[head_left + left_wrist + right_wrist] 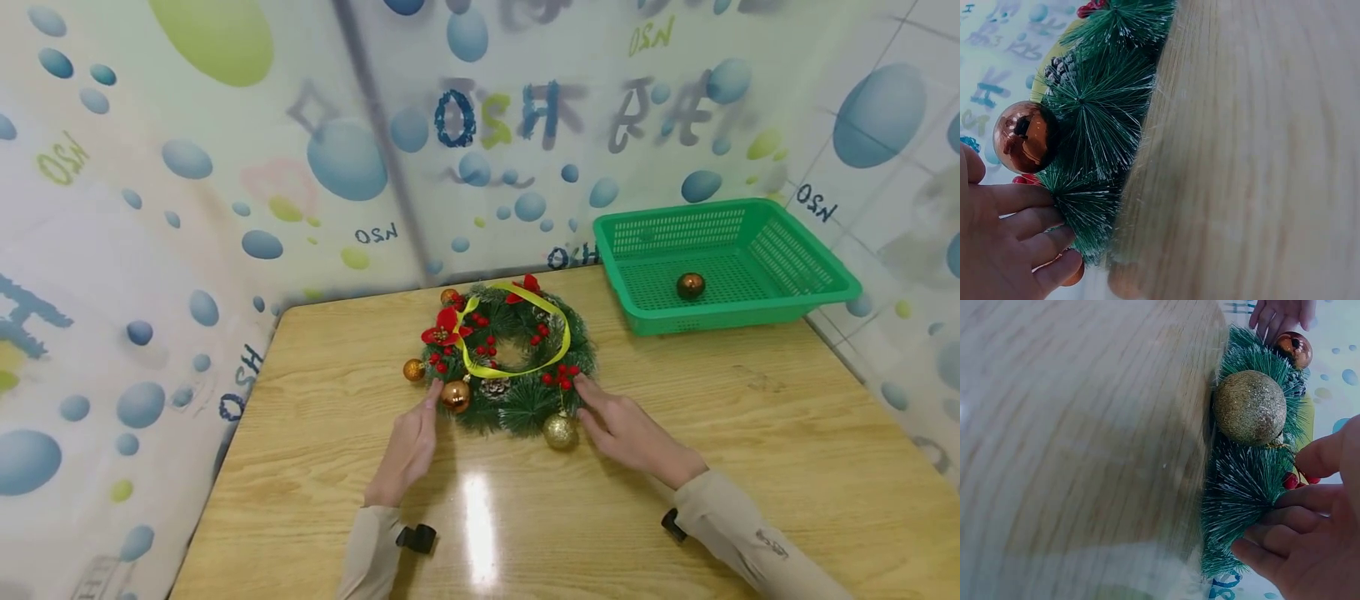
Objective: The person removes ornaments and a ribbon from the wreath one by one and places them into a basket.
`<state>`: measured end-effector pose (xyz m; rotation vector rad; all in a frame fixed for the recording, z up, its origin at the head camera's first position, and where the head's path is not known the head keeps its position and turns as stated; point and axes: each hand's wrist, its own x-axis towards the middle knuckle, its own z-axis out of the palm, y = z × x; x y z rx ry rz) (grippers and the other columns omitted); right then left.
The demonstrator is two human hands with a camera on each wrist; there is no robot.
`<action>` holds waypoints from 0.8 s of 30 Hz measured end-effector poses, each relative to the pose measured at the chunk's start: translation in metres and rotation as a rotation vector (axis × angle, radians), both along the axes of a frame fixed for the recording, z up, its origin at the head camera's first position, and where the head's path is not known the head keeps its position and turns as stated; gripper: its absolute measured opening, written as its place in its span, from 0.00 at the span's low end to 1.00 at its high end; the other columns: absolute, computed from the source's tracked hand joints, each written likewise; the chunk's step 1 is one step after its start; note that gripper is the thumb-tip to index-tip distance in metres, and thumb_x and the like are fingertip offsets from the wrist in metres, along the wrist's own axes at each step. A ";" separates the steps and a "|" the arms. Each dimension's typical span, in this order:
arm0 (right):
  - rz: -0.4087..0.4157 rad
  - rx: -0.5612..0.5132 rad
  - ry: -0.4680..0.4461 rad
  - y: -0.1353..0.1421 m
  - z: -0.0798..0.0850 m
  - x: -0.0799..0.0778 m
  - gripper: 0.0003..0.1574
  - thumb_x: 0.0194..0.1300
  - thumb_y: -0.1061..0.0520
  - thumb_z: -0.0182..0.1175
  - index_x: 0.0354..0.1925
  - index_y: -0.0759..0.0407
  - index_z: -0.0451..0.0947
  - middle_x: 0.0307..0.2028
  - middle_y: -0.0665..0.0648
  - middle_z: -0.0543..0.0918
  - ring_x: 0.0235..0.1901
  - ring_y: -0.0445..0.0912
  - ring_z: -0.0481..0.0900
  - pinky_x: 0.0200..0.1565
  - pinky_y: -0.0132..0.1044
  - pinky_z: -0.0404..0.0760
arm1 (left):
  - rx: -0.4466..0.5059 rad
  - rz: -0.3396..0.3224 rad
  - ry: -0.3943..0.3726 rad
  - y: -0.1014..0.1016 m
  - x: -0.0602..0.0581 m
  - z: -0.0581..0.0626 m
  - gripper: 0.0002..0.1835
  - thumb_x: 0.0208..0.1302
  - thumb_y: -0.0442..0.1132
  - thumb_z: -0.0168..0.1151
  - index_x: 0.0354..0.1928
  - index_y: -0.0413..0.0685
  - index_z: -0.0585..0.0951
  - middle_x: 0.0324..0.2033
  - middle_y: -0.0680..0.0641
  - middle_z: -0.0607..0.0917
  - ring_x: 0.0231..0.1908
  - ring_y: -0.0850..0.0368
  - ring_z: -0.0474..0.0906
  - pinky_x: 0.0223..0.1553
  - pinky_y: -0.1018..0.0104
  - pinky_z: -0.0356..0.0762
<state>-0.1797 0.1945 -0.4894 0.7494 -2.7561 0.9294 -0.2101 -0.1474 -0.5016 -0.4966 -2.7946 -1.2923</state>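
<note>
A green Christmas wreath point(525, 412) lies on the table, trimmed with red flowers point(446, 327), red berries point(561, 377), a pine cone point(495, 387) and a loop of yellow ribbon point(510, 372). My left hand point(411, 442) rests its extended fingers against the wreath's left side, beside a shiny copper ball point(1025, 137). On the opposite side, my right hand point(626, 429) touches the greenery with loosely bent fingers. Its thumb lies near the berries and the cord of a glittery gold ball point(1250, 407). A smaller orange ball point(414, 370) hangs at the wreath's left edge.
At the back right stands a green plastic basket point(750, 315), with one brown ball point(691, 286) inside. The wooden table point(322, 433) meets a patterned wall covering point(487, 200) at the back and left. Black straps point(416, 538) are on both wrists.
</note>
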 end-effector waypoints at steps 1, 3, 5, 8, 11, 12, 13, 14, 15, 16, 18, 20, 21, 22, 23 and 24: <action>-0.002 0.002 0.003 0.000 0.000 -0.001 0.32 0.73 0.62 0.55 0.68 0.80 0.64 0.68 0.77 0.67 0.52 0.65 0.84 0.66 0.55 0.72 | -0.004 -0.001 0.004 0.000 0.000 0.000 0.28 0.84 0.41 0.26 0.74 0.32 0.62 0.74 0.35 0.62 0.74 0.36 0.59 0.76 0.46 0.60; -0.011 0.006 0.001 -0.001 0.000 -0.001 0.32 0.73 0.62 0.55 0.68 0.80 0.64 0.68 0.76 0.67 0.35 0.59 0.87 0.66 0.55 0.73 | -0.010 -0.004 0.008 0.001 0.000 0.000 0.28 0.84 0.41 0.25 0.74 0.32 0.62 0.74 0.34 0.62 0.74 0.36 0.60 0.75 0.46 0.60; -0.018 0.005 -0.010 -0.001 0.000 -0.002 0.32 0.73 0.63 0.55 0.68 0.79 0.64 0.69 0.76 0.67 0.19 0.50 0.77 0.66 0.55 0.72 | -0.014 -0.004 0.009 0.001 0.000 0.000 0.28 0.85 0.42 0.25 0.74 0.32 0.62 0.74 0.34 0.62 0.74 0.35 0.60 0.75 0.46 0.60; -0.027 0.007 -0.012 -0.001 0.000 -0.004 0.32 0.73 0.63 0.55 0.68 0.79 0.64 0.68 0.76 0.67 0.17 0.43 0.71 0.66 0.55 0.74 | -0.012 -0.006 0.006 0.001 0.001 0.000 0.29 0.85 0.43 0.25 0.74 0.31 0.61 0.74 0.34 0.62 0.74 0.35 0.59 0.76 0.46 0.59; -0.024 0.003 -0.026 0.000 0.000 -0.006 0.32 0.74 0.62 0.55 0.69 0.79 0.63 0.69 0.76 0.66 0.11 0.33 0.59 0.62 0.52 0.81 | -0.017 0.000 -0.002 0.002 0.004 0.001 0.29 0.85 0.44 0.25 0.74 0.31 0.61 0.74 0.33 0.61 0.74 0.35 0.59 0.76 0.46 0.59; -0.022 -0.001 -0.032 0.000 0.000 -0.006 0.32 0.74 0.62 0.54 0.69 0.79 0.63 0.69 0.76 0.66 0.11 0.30 0.55 0.58 0.48 0.85 | -0.018 0.001 -0.005 0.003 0.005 0.001 0.29 0.85 0.44 0.25 0.74 0.31 0.61 0.74 0.33 0.61 0.74 0.35 0.59 0.76 0.46 0.59; -0.020 -0.010 -0.047 0.000 0.000 -0.007 0.32 0.75 0.62 0.53 0.69 0.79 0.62 0.69 0.76 0.65 0.10 0.28 0.48 0.52 0.45 0.88 | -0.021 0.004 -0.014 0.003 0.006 0.001 0.29 0.85 0.44 0.25 0.74 0.31 0.60 0.75 0.34 0.60 0.74 0.36 0.59 0.76 0.46 0.58; -0.020 -0.013 -0.051 0.000 0.000 -0.008 0.32 0.75 0.61 0.53 0.70 0.79 0.62 0.69 0.76 0.65 0.10 0.26 0.47 0.48 0.42 0.89 | -0.019 0.007 -0.022 0.004 0.008 0.001 0.29 0.85 0.45 0.25 0.74 0.32 0.60 0.75 0.35 0.60 0.75 0.37 0.58 0.77 0.47 0.58; -0.018 -0.020 -0.055 0.001 0.000 -0.008 0.32 0.75 0.61 0.52 0.70 0.79 0.61 0.69 0.77 0.65 0.10 0.25 0.46 0.42 0.40 0.89 | -0.021 0.008 -0.028 0.005 0.009 0.001 0.29 0.85 0.45 0.24 0.75 0.32 0.60 0.75 0.35 0.60 0.75 0.38 0.58 0.77 0.47 0.57; -0.018 -0.024 -0.061 0.001 0.000 -0.009 0.32 0.76 0.61 0.52 0.70 0.79 0.61 0.69 0.77 0.65 0.10 0.25 0.46 0.42 0.40 0.89 | -0.023 0.009 -0.035 0.005 0.010 0.001 0.29 0.85 0.45 0.24 0.75 0.33 0.59 0.76 0.36 0.59 0.75 0.39 0.57 0.77 0.48 0.57; -0.020 -0.029 -0.071 0.002 0.001 -0.010 0.32 0.77 0.61 0.51 0.70 0.79 0.61 0.69 0.77 0.65 0.09 0.25 0.46 0.42 0.40 0.88 | -0.035 0.008 -0.039 0.007 0.012 0.002 0.30 0.85 0.46 0.24 0.75 0.34 0.59 0.76 0.36 0.58 0.76 0.40 0.57 0.78 0.48 0.56; -0.025 -0.032 -0.091 0.004 0.002 -0.012 0.32 0.78 0.60 0.50 0.71 0.78 0.60 0.69 0.77 0.65 0.09 0.26 0.46 0.40 0.40 0.88 | -0.043 0.007 -0.031 0.008 0.014 0.002 0.30 0.85 0.46 0.24 0.76 0.34 0.58 0.76 0.36 0.58 0.76 0.40 0.56 0.78 0.47 0.56; -0.029 -0.034 -0.104 0.004 0.002 -0.013 0.32 0.78 0.59 0.50 0.71 0.78 0.59 0.69 0.76 0.65 0.09 0.27 0.46 0.36 0.38 0.87 | -0.052 0.008 -0.024 0.009 0.015 0.002 0.30 0.85 0.46 0.24 0.76 0.34 0.59 0.76 0.36 0.58 0.76 0.40 0.57 0.78 0.47 0.56; -0.033 -0.034 -0.113 0.005 0.002 -0.013 0.32 0.79 0.58 0.49 0.71 0.77 0.59 0.69 0.76 0.65 0.09 0.27 0.46 0.34 0.36 0.86 | -0.061 0.008 -0.014 0.009 0.015 0.001 0.30 0.85 0.46 0.25 0.76 0.34 0.59 0.76 0.36 0.58 0.76 0.39 0.57 0.77 0.46 0.56; -0.035 -0.036 -0.124 0.006 0.003 -0.014 0.32 0.79 0.58 0.49 0.72 0.77 0.59 0.69 0.76 0.65 0.09 0.28 0.46 0.27 0.33 0.81 | -0.071 0.009 -0.003 0.010 0.016 0.001 0.30 0.85 0.46 0.25 0.75 0.34 0.59 0.76 0.36 0.59 0.76 0.39 0.57 0.77 0.46 0.57; -0.040 -0.038 -0.133 0.007 0.003 -0.015 0.32 0.79 0.58 0.49 0.72 0.76 0.59 0.70 0.75 0.65 0.09 0.28 0.46 0.24 0.32 0.77 | -0.076 0.009 0.002 0.011 0.017 0.001 0.30 0.85 0.46 0.25 0.75 0.34 0.59 0.76 0.36 0.59 0.76 0.39 0.57 0.77 0.45 0.57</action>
